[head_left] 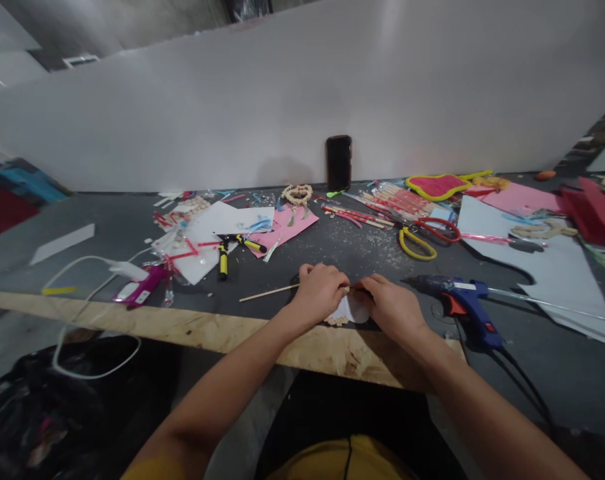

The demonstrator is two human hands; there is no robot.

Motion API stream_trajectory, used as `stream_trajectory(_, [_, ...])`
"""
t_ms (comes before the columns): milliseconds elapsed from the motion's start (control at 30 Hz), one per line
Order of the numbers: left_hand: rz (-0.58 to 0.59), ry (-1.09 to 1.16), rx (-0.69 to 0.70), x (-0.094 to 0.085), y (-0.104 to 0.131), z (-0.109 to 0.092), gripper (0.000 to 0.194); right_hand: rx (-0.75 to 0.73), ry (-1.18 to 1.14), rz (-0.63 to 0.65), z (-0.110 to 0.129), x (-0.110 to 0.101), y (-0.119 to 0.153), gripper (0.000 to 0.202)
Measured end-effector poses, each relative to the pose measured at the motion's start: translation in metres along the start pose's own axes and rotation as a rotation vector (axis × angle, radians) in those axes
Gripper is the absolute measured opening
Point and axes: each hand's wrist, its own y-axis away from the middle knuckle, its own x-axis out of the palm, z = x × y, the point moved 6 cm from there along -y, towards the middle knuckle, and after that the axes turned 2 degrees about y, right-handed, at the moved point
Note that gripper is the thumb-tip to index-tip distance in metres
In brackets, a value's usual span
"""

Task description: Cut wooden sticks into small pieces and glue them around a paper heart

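My left hand [320, 291] is closed around a thin wooden stick [267, 293], whose free end points left over the dark table top. Close to its right, my right hand [390, 302] has its thumb and fingers pinched together near the same spot; what lies between them is too small to make out. Below and between the hands is a small white rounded piece [355, 311] at the table's front edge, with a row of small beige bits [336, 321] along its lower left side.
To the right lie a blue glue gun [465, 300] with a cable, yellow-handled scissors [416, 244] and white sheets [567, 267]. Pliers [223, 260], pink paper [287, 229] and a purple device [141, 287] with a white cable are left. A phone [339, 162] leans upright behind.
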Motion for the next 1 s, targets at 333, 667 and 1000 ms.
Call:
stream_trajectory(333, [0.002, 0.006, 0.002, 0.0007, -0.0009, 0.0012, 0.016, -0.007, 0.007, 0.001, 0.0004, -0.0007, 0.0010, 0.019])
stream_trajectory(667, [-0.017, 0.021, 0.007, 0.0008, 0.0000, 0.0017, 0.015, -0.011, 0.029, 0.008, 0.0005, 0.0009, 0.0004, 0.020])
stream_trajectory(1000, [-0.021, 0.026, 0.013, 0.0008, -0.0003, 0.0017, 0.015, -0.033, 0.047, 0.001, 0.0050, -0.0004, 0.0045, 0.022])
